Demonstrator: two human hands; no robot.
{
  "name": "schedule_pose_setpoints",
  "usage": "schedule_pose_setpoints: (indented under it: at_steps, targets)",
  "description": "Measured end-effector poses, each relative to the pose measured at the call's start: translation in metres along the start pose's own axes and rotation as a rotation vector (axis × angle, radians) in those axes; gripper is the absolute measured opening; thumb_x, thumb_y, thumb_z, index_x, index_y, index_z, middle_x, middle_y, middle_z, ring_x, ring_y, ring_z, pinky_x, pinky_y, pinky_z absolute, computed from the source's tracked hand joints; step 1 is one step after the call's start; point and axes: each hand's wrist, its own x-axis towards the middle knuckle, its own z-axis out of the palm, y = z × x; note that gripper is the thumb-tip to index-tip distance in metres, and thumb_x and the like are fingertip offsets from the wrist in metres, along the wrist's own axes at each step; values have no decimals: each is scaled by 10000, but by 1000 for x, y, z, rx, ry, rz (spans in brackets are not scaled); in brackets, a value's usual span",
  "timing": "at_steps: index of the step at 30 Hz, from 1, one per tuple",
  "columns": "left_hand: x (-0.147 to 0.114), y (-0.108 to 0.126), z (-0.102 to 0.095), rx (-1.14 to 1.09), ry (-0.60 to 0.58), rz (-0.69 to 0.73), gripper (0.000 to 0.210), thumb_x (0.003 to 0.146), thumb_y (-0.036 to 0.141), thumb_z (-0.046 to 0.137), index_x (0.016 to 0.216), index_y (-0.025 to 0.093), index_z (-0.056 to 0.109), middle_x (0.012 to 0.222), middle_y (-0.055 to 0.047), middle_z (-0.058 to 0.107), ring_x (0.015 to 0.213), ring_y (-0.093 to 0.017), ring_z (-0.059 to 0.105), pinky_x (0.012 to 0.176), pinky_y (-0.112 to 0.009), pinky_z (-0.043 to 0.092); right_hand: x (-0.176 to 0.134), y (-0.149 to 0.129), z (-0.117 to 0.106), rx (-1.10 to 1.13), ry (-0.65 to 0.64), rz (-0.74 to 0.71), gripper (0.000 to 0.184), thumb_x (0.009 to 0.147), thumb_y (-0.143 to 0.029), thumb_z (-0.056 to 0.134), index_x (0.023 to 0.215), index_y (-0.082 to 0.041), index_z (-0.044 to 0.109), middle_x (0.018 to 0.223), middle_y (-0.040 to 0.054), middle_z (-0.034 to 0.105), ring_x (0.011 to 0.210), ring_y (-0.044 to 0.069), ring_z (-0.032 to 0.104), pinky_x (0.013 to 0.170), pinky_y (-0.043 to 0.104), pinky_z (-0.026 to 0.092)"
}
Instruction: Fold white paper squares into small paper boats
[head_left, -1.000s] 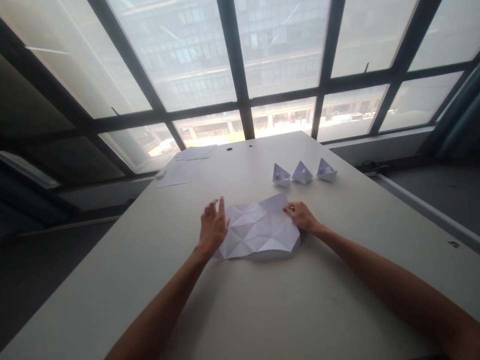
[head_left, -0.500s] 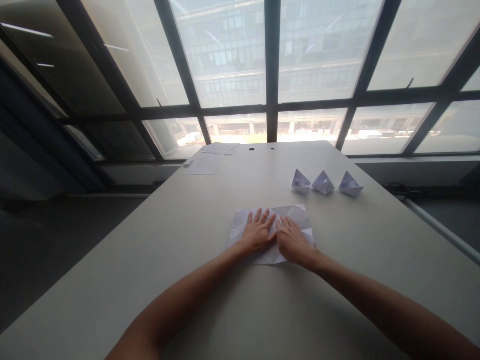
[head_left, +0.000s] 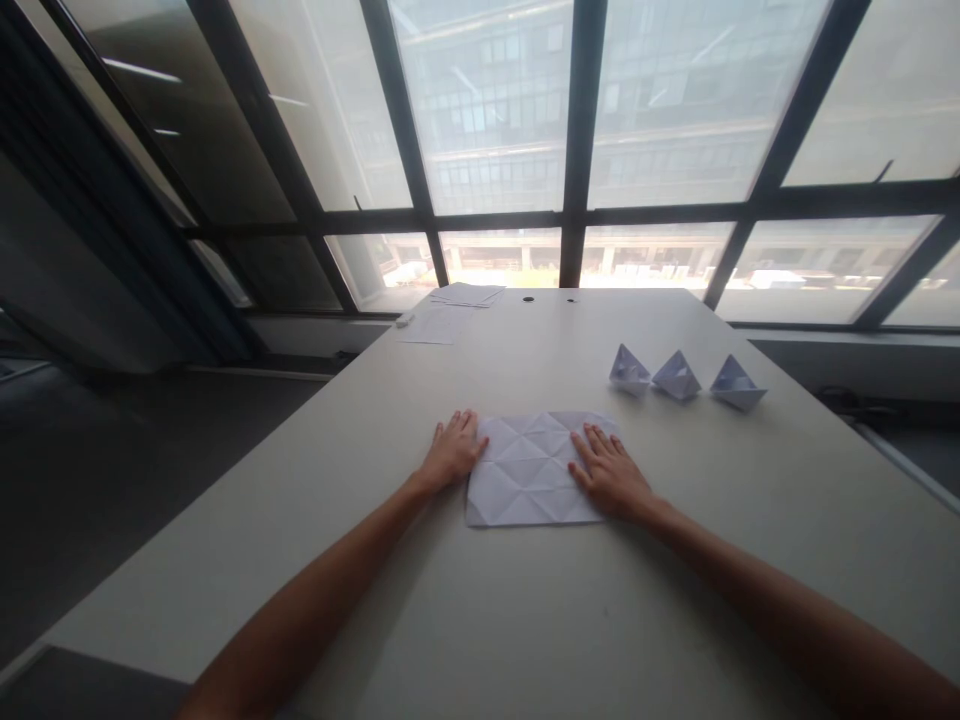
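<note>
A white sheet of paper (head_left: 525, 475), marked with a pattern of criss-cross creases, lies nearly flat on the table before me. My left hand (head_left: 453, 447) rests at the sheet's left edge, its fingers stretched out and the thumb touching the paper. On the right part of the sheet lies my right hand (head_left: 609, 472), palm down with fingers spread, covering some of the right edge. Neither hand grips anything.
Three folded paper boats (head_left: 676, 376) stand in a row at the right of the white table (head_left: 420, 620). Loose white sheets (head_left: 465, 294) and a small white object (head_left: 405, 320) lie at the far left. Tall windows (head_left: 495, 120) rise behind the table.
Both hands have moved apart from the paper's middle, the left to its left edge, the right to its right side. The paper lies flatter with its creases exposed. The view has shifted slightly.
</note>
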Motion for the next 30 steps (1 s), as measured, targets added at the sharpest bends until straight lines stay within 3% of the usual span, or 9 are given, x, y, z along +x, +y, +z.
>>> schedule_pose_setpoints:
  at_steps: [2, 4, 8, 11, 15, 20, 24, 27, 30]
  targets:
    - [-4, 9, -15, 16, 130, 36, 576, 950, 326, 380, 1469, 79, 341, 1544, -185, 288, 1456, -318, 178, 1156, -545, 125, 6, 0, -3, 12, -11, -71, 642, 970, -498, 332, 1509, -151, 291, 1583, 159, 181, 1466, 279, 132, 1169, 474, 115]
    - [-7, 27, -27, -20, 189, 224, 534, 955, 276, 377, 1470, 137, 360, 1561, -120, 279, 1467, -260, 160, 1185, -474, 102, 13, -1, -9, 42, -31, -190, 622, 973, -494, 338, 1507, -179, 301, 1583, 134, 198, 1467, 266, 138, 1173, 469, 119]
    - [-13, 62, -26, -133, -153, 672, 583, 948, 429, 460, 1488, 246, 338, 1546, -66, 325, 1440, -223, 260, 1182, -393, 184, 28, -2, -21, 127, -70, -482, 587, 953, -459, 433, 1490, -239, 340, 1566, 86, 277, 1452, 233, 211, 1173, 446, 169]
    - [-19, 70, -7, -84, -207, 647, 775, 927, 561, 439, 1542, 184, 155, 1587, -119, 171, 1470, -263, 145, 1188, -436, 114, 42, 0, -23, 161, 18, -582, 466, 940, -314, 472, 1400, -241, 480, 1474, 78, 451, 1382, 206, 363, 1155, 430, 235]
    - [-24, 55, 11, 4, -124, 501, 681, 943, 598, 359, 1530, 289, 204, 1599, -63, 147, 1475, -296, 82, 1179, -479, 74, 58, 15, -22, 95, 280, -354, 370, 894, -129, 443, 1207, -196, 628, 1293, 108, 596, 1232, 230, 495, 1089, 438, 317]
    - [-23, 11, 8, 63, -78, 208, 620, 951, 600, 317, 1508, 334, 265, 1599, -50, 161, 1470, -330, 87, 1152, -550, 85, 70, 54, -32, 2, 569, 151, 438, 886, -181, 464, 1320, -152, 511, 1326, 145, 519, 1211, 291, 438, 1014, 422, 349]
    - [-28, -23, 2, 106, -101, 73, 644, 953, 609, 256, 1522, 310, 221, 1606, -71, 103, 1470, -346, 46, 1136, -577, 82, 73, 88, -41, -93, 549, 364, 432, 848, -197, 517, 1277, -153, 538, 1362, 167, 451, 1173, 336, 419, 936, 428, 383]
    - [-29, -35, -10, 100, -200, 32, 679, 935, 640, 259, 1526, 315, 185, 1605, -90, 68, 1464, -372, 37, 1115, -603, 107, 74, 104, -43, -140, 521, 366, 426, 841, -190, 530, 1265, -158, 549, 1395, 173, 410, 1198, 349, 381, 953, 455, 360]
    - [-20, -38, -37, 68, -350, -10, 735, 889, 694, 322, 1518, 334, 200, 1593, -118, 114, 1446, -423, 81, 1069, -653, 158, 75, 112, -44, -178, 532, 351, 467, 838, -214, 551, 1302, -169, 528, 1433, 174, 373, 1236, 369, 326, 975, 503, 318]
